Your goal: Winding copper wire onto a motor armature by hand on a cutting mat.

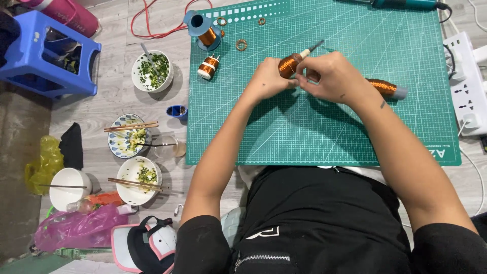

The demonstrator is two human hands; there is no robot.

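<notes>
Two hands meet over the green cutting mat [324, 132]. Left hand [269, 78] pinches a copper-wound coil [289, 65] on a white-handled tool [307, 52], raised just above the mat. Right hand [332, 76] is closed, fingers curled at the coil's near end, touching it. Second copper coil [383, 87] lies on the mat behind the right wrist. Blue spool [203, 28] and small white bobbin [208, 67] sit at the mat's left edge; food bowls [152, 71] off to the left.

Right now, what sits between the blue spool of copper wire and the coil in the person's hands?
A small white spool of copper wire stands on the green mat; the head view shows it.
</notes>
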